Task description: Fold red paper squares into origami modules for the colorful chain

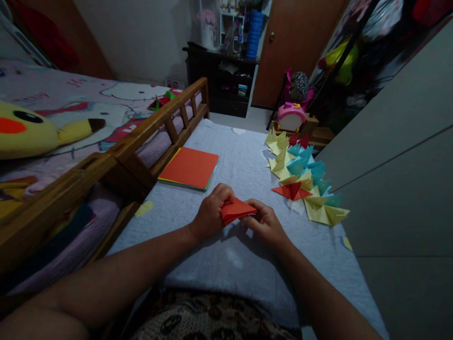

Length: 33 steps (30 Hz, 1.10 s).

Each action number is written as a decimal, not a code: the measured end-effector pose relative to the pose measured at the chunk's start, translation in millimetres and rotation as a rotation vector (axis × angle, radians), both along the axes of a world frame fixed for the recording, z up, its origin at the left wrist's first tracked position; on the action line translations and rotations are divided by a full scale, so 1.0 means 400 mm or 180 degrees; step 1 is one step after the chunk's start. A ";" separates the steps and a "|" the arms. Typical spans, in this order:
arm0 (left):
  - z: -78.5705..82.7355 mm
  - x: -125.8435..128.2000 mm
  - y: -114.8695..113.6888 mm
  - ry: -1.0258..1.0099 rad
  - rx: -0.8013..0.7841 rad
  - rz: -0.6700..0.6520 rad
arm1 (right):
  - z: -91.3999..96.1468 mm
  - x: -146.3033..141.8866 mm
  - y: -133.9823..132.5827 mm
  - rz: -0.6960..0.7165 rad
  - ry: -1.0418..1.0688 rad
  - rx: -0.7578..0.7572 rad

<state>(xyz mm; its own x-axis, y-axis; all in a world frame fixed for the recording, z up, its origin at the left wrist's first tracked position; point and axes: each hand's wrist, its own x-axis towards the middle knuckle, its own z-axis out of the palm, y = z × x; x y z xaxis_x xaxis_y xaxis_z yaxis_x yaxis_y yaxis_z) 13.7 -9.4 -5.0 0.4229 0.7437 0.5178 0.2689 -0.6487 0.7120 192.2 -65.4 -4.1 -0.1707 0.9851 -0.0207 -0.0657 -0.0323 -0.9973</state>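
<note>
Here, I see left hand [213, 208] and right hand [264, 221] pinching folded orange paper [236, 209], seemingly unfinished; paper figures [296, 166] rightward look done; flat sheets [191, 167] look unused.

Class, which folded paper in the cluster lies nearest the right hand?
The orange paper; the yellow papers, blue papers and dark red papers lie farther away.

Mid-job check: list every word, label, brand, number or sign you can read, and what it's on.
No text reads clearly.
Bedspread: pink lettering, too blurred to read.
Dark cabinet: any labels on its items are too small to read.
Folded orange paper and paper stack: no writing visible.
</note>
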 end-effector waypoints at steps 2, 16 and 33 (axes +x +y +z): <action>-0.003 0.004 -0.004 0.0106 0.0267 0.0130 | -0.004 0.000 0.001 0.0053 0.0176 0.0008; 0.002 0.001 -0.019 0.0033 -0.0294 -0.0430 | 0.003 0.033 0.010 -0.0619 0.0035 -0.0050; -0.009 0.010 0.025 -0.0666 -0.2343 -0.0621 | -0.002 0.033 0.027 -0.0788 -0.0078 0.0022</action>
